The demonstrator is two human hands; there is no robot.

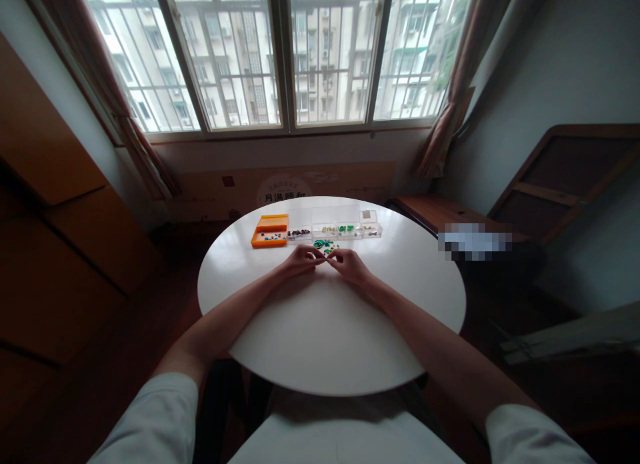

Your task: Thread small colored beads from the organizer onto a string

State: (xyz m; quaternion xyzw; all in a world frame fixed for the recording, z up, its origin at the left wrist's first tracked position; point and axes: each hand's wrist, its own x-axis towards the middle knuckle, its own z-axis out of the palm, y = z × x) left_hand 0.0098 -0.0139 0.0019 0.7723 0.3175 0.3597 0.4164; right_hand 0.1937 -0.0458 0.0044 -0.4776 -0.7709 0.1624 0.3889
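Observation:
Over the white round table, my left hand (pixel 304 258) and my right hand (pixel 350 265) meet at the fingertips, both closed in a pinch. Whatever they hold between them is too small to make out. Just beyond the fingers lies a loose pile of small green and dark pieces (pixel 325 244), which look like beads. Behind it stand clear plastic boxes (pixel 325 232) with small dark brown, yellowish and green pieces sorted in them. To the left of these sits an open orange box (pixel 270 239) with a few small dark and blue-green pieces inside.
The white table (pixel 330 344) reaches close to my body. A low wooden cabinet (pixel 440 211) stands beyond its right side, with a blurred patch over something there. Wooden cupboards (pixel 75 231) line the left. A large printed box (pixel 340 181) leans under the barred window.

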